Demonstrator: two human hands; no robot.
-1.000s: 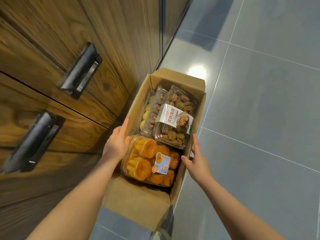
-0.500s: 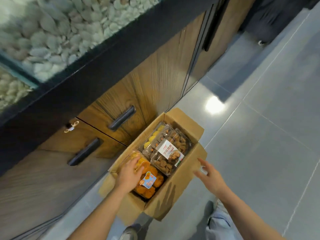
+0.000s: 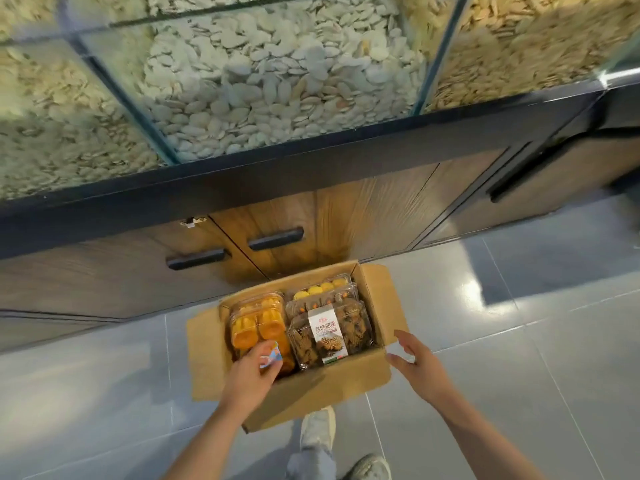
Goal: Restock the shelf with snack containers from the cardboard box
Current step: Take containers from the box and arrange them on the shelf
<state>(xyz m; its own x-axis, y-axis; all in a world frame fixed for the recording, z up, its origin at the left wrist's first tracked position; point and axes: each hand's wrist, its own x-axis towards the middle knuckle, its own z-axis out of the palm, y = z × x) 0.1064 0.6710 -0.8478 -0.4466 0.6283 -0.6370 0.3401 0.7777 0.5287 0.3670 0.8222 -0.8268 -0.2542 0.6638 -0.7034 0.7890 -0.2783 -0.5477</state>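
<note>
Head view: orange-snack container (image 3: 258, 323), clear rigid plastic, lies in the cardboard box (image 3: 346, 379) at lower centre, long axis running up-frame. Left hand (image 3: 251, 374) is nearer, fingers (image 3: 268, 348) resting on its near end; a firm grip cannot be confirmed. Right hand (image 3: 417, 363) hovers at the box's right corner, fingers spread. Glossy tiled floor (image 3: 519, 341) beneath.

Left grip (image 3: 250, 375) reaches down with fingers curled; right grip (image 3: 417, 365) hovers spread, holding nothing.

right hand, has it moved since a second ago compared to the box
Yes. The right hand was against the cardboard box's right wall; now it hovers open off the box's near right corner, clear of the cardboard. The left hand is on the orange snack container.
</note>
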